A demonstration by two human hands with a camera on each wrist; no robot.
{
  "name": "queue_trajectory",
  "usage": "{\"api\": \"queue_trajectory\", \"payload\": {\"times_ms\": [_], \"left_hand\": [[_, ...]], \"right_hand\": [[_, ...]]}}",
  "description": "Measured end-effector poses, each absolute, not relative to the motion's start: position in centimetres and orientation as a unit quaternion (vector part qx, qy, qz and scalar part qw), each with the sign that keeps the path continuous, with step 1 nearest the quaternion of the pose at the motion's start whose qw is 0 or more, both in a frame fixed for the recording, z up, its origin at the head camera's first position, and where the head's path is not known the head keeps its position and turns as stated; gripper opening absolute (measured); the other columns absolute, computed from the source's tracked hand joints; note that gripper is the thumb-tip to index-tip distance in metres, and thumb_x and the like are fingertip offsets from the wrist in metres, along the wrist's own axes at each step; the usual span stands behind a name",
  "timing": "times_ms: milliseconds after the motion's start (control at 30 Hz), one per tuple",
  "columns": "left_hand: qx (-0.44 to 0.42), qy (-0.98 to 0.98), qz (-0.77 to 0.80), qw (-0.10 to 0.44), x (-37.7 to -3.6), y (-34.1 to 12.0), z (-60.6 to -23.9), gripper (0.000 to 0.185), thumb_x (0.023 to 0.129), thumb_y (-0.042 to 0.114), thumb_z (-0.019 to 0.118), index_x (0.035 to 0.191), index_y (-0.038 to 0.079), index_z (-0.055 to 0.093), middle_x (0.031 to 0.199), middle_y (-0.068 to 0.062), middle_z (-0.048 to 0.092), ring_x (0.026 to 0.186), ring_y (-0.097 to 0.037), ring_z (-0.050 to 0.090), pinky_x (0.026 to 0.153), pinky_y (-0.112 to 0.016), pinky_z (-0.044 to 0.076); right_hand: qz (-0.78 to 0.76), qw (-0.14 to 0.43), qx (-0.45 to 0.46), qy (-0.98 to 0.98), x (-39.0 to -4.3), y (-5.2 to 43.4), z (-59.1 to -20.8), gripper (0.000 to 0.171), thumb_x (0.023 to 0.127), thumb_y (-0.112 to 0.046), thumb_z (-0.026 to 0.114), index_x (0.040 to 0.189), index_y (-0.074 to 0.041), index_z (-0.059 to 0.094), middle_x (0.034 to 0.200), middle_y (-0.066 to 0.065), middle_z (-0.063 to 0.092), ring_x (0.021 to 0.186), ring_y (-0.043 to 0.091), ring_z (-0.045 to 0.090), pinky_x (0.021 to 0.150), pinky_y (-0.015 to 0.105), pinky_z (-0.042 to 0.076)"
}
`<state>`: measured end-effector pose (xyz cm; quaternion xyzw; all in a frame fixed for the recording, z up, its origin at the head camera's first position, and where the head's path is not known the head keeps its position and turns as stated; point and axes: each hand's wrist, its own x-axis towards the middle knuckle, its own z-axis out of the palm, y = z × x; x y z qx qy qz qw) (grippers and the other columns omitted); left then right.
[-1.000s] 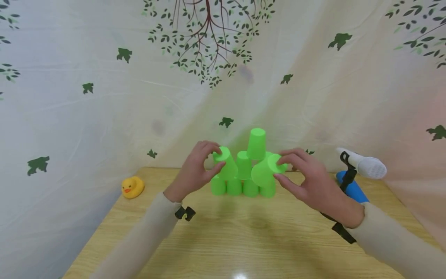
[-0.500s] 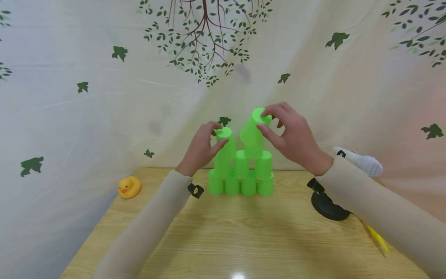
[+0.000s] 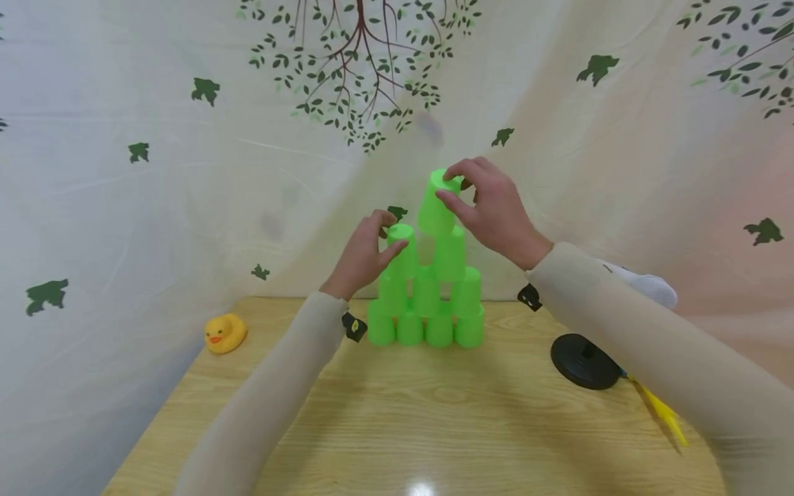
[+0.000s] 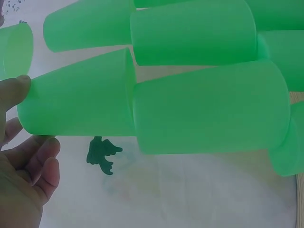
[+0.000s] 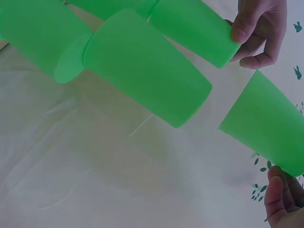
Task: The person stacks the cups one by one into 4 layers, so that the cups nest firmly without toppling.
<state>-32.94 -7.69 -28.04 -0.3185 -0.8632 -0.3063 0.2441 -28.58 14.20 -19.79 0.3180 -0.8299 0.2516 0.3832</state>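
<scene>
Green plastic cups stand upside down in a stepped stack, with a bottom row of several cups [image 3: 409, 327], three cups [image 3: 426, 293] above and two on the third level. My left hand [image 3: 362, 255] pinches the left third-level cup [image 3: 403, 255] near its base, and this cup rests on the row below. In the left wrist view, thumb and fingers lie on either side of that cup [image 4: 80, 97]. My right hand [image 3: 496, 210] holds another upside-down cup [image 3: 437, 207] by its base, above the gap between the third-level cups. The right wrist view shows this held cup [image 5: 268, 126] apart from the right third-level cup [image 5: 147, 69].
A yellow rubber duck [image 3: 226, 333] sits at the left of the wooden table [image 3: 409, 420]. To the right are a black round base [image 3: 584, 362], a white microphone [image 3: 651, 288] partly behind my sleeve, and a yellow pointed object [image 3: 665, 413]. A patterned cloth [image 3: 322, 207] hangs behind.
My right hand has carried its cup up and to the left, from beside the stack to above it. My left hand has risen with its cup, which now stands on the third level.
</scene>
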Motion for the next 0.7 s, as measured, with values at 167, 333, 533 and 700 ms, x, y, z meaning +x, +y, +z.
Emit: {"api": "queue_trajectory", "payload": {"times_ms": [167, 333, 533, 700], "left_hand": [[-0.314, -0.867, -0.312, 0.227, -33.4, -7.5, -28.2, 0.048, 0.081, 0.036, 0.056, 0.115, 0.007, 0.039, 0.108, -0.003, 0.047, 0.088, -0.015, 0.045, 0.075, -0.026, 0.038], [-0.315, -0.868, -0.314, 0.221, -33.5, -7.4, -28.1, 0.048, 0.081, 0.038, 0.055, 0.115, 0.009, 0.038, 0.109, -0.003, 0.047, 0.088, -0.014, 0.045, 0.076, -0.027, 0.039], [-0.316, -0.866, -0.321, 0.217, -33.4, -7.6, -28.1, 0.049, 0.082, 0.039, 0.053, 0.117, 0.007, 0.038, 0.112, -0.004, 0.047, 0.09, -0.015, 0.044, 0.076, -0.027, 0.038], [-0.32, -0.863, -0.318, 0.226, -33.2, -7.8, -28.1, 0.043, 0.084, 0.034, 0.053, 0.115, 0.008, 0.039, 0.11, -0.003, 0.047, 0.09, -0.014, 0.044, 0.076, -0.026, 0.037]], "right_hand": [[0.263, 0.355, 0.302, -0.845, -29.5, 13.7, -19.9, 0.03, 0.082, -0.036, 0.055, 0.099, -0.012, 0.055, 0.092, 0.0, 0.05, 0.078, 0.013, 0.047, 0.068, 0.029, 0.039], [0.264, 0.33, 0.292, -0.858, -30.2, 13.1, -19.9, 0.03, 0.083, -0.037, 0.054, 0.099, -0.013, 0.054, 0.094, 0.0, 0.051, 0.08, 0.017, 0.05, 0.069, 0.03, 0.039], [0.25, 0.321, 0.286, -0.867, -30.7, 12.3, -20.0, 0.029, 0.083, -0.037, 0.054, 0.1, -0.013, 0.054, 0.093, 0.001, 0.052, 0.08, 0.019, 0.051, 0.07, 0.031, 0.039], [0.247, 0.314, 0.284, -0.872, -31.1, 12.0, -20.2, 0.028, 0.083, -0.035, 0.054, 0.099, -0.013, 0.054, 0.091, 0.001, 0.052, 0.079, 0.02, 0.052, 0.068, 0.031, 0.039]]}}
